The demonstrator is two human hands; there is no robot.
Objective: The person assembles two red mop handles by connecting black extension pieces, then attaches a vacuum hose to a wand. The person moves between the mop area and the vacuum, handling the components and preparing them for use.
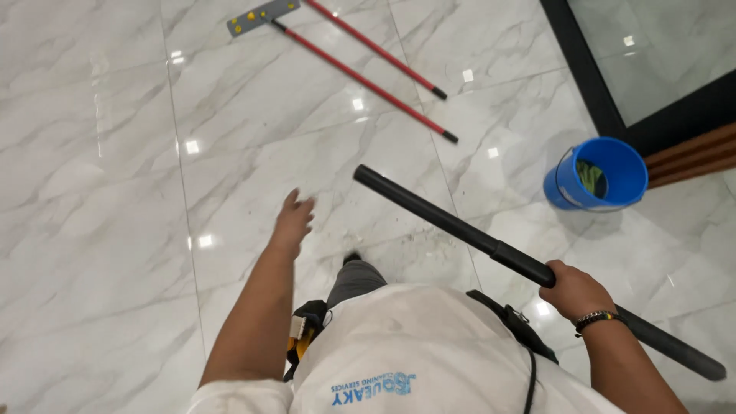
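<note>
My right hand (573, 290) grips a long black pole (452, 222) near its middle; the pole slants from upper left to lower right above the floor. A beaded bracelet sits on that wrist. My left hand (294, 222) is stretched forward over the white marble floor (115, 192), fingers apart, holding nothing. I stand in a white shirt and grey trousers, with a small pouch at my waist.
A blue bucket (571, 188) with a green cloth inside stands at the right by a dark glass door frame (586, 77). Two red-handled mops (360, 77) lie on the floor at the top, one with a grey flat head (261, 15).
</note>
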